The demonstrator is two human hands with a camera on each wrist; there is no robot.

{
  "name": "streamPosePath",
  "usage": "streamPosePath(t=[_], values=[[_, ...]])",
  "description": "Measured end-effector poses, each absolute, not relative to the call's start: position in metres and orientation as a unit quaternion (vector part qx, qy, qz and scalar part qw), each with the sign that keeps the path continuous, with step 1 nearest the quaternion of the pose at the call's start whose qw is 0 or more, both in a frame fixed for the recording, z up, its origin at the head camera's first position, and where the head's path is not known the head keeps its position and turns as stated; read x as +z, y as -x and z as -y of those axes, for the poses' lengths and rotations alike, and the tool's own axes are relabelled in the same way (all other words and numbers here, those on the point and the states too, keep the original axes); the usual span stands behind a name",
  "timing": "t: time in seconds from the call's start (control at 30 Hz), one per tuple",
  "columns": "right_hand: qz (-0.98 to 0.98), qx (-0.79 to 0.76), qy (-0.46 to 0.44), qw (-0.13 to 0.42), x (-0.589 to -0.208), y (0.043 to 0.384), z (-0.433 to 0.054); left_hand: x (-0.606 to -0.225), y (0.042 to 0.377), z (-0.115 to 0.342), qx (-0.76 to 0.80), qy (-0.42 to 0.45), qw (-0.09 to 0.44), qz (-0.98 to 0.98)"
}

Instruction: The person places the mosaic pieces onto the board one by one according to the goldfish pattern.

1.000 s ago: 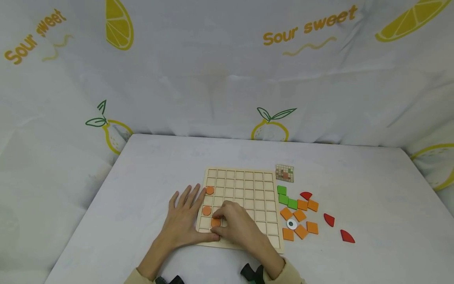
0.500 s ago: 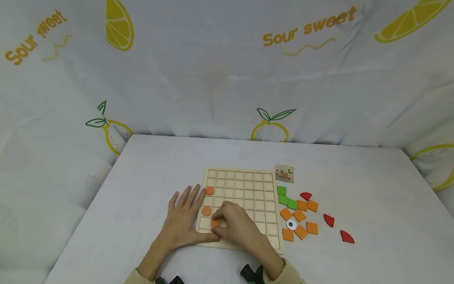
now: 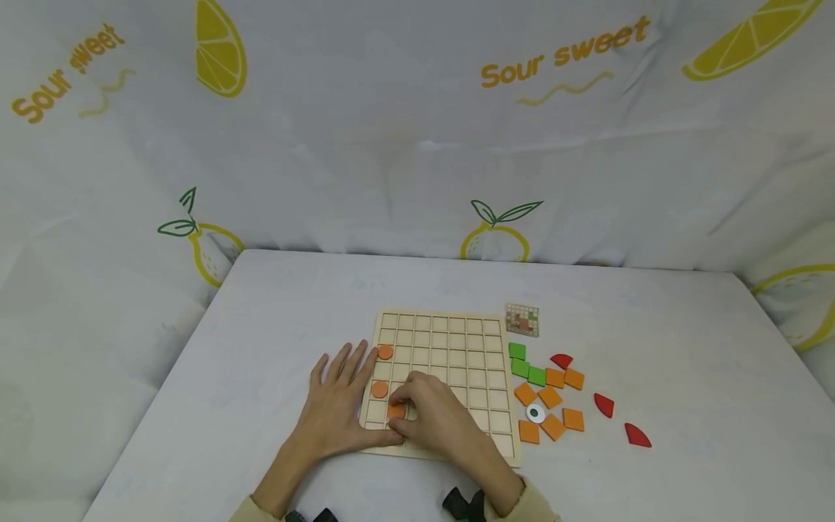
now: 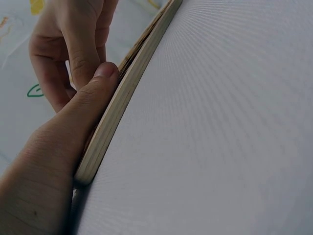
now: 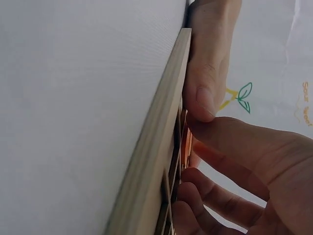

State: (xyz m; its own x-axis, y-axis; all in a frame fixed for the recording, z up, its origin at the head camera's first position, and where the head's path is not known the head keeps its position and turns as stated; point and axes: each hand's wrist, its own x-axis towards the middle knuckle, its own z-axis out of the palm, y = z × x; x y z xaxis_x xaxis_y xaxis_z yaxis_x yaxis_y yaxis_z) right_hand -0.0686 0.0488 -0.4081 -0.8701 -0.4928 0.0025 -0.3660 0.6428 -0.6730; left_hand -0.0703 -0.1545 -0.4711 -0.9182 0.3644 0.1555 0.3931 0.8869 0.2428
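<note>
An orange square (image 3: pixel 396 411) sits at the near left of a pale wooden board (image 3: pixel 458 359) ruled into a grid, in the second column from the left. The grip of a person's right hand (image 3: pixel 435 417) pinches it between thumb and finger. The left hand (image 3: pixel 335 412) has a released grip: its fingers spread out at the board's left side, and its thumb lies along the near edge, its tip close to the right thumb.

Two orange discs, a far one (image 3: pixel 385 351) and a near one (image 3: pixel 380 389), lie in the leftmost column, one cell between them.

Just right of the board are three green squares (image 3: pixel 520 368), then seven loose orange squares (image 3: pixel 550 397) around a white disc (image 3: pixel 535 413) with a dark dot. Three red wedges (image 3: pixel 603 405) lie farther right, well spaced. Near the board's far right corner is a small printed card (image 3: pixel 522 320) showing a coloured grid.

Everything rests on a white tabletop (image 3: pixel 685 348). Behind it hangs a white cloth (image 3: pixel 365 130) printed with lemons and the words "Sour sweet". Beige sleeves (image 3: pixel 530 504) show at the near edge.
</note>
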Motion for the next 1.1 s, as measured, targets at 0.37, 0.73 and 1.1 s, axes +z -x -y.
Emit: streamPosePath(t=[0.37, 0.73, 1.1], values=[[-0.91, -0.345, 0.219, 0.074, -0.391, 0.07, -0.067, -0.473, 0.07, 0.154, -0.128, 0.193, 0.046, 0.972], [-0.932, -0.31, 0.183, 0.039, -0.376, 0.068, -0.1, -0.47, 0.07, 0.154, -0.135, 0.189, 0.04, 0.972], [-0.945, -0.294, 0.136, 0.052, -0.37, 0.063, -0.138, -0.471, 0.071, 0.155, -0.132, 0.194, 0.047, 0.971]])
